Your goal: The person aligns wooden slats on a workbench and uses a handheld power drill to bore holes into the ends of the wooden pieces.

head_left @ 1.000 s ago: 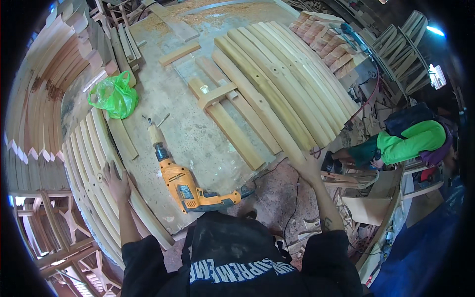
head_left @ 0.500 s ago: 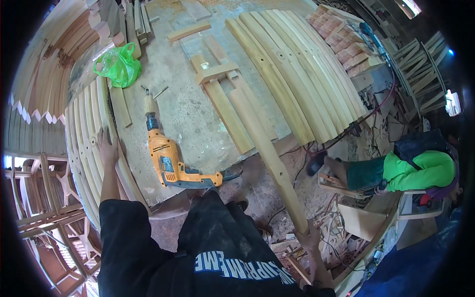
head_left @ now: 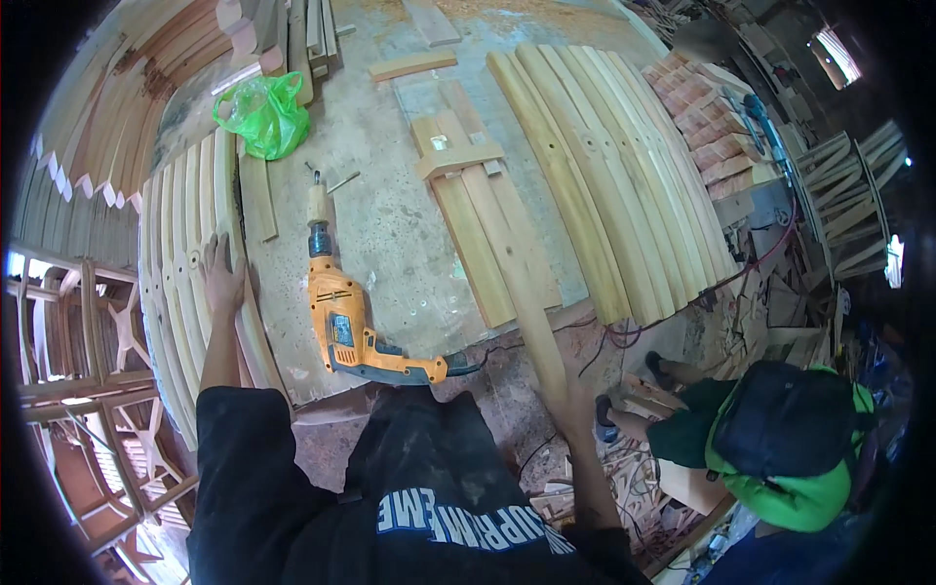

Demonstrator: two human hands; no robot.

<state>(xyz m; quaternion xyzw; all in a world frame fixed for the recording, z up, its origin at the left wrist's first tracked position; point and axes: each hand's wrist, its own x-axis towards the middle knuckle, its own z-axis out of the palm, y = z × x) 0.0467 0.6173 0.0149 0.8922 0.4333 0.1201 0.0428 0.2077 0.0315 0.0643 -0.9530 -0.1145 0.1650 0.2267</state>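
Observation:
My right hand (head_left: 571,409) grips the near end of a long wooden slat (head_left: 517,278), its fingers partly blurred. The slat's far end lies in a simple wooden jig, reaching the crosspiece (head_left: 460,161) that spans the jig's side board (head_left: 463,234). A small hole shows in the slat's upper half. With fingers spread flat, my left hand (head_left: 224,278) rests on a row of curved slats (head_left: 180,263) along the left side of the table. Between my hands, an orange corded drill (head_left: 343,317) lies on the tabletop, a wooden piece around its bit.
More curved slats (head_left: 609,185) lie side by side on the right, beside stacked blocks (head_left: 697,127). A green plastic bag (head_left: 271,115) sits at the back left. A person in a dark cap and green top (head_left: 780,434) is low at the right, near wood scraps and cables.
My right hand has pushed the slat forward and leftward, and its far end has slid up to the jig's crosspiece. My left hand stays on the slats. The person at right leans closer.

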